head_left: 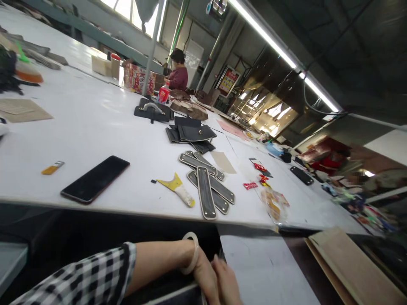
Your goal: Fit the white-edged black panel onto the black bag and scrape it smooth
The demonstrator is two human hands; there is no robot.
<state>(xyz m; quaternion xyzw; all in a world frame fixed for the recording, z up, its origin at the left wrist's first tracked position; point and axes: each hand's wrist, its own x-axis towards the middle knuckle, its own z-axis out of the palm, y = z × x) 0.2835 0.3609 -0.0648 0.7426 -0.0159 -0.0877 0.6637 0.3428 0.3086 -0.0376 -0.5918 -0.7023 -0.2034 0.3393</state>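
My left hand point(206, 275) reaches in from the lower left, a pale bangle point(195, 254) on its wrist. Beside it, touching, is my right hand point(227, 281) at the bottom edge. The fingers of both are bent down over the edge of a dark piece with a light border point(178, 296), partly cut off by the frame. What the fingertips hold is hidden. Beyond the hands, on the white table, several dark straps with rivets point(206, 192) overlap in a pile. A yellow and white tube point(178, 189) lies left of them.
A black phone point(95, 178) and a small brush point(52, 167) lie on the white table point(95, 127). Farther back are black leather pieces point(193, 132) and a red bottle point(163, 93). Snack packets point(274, 203) are at the right, brown boards point(352, 267) lower right. A person point(178, 76) sits behind.
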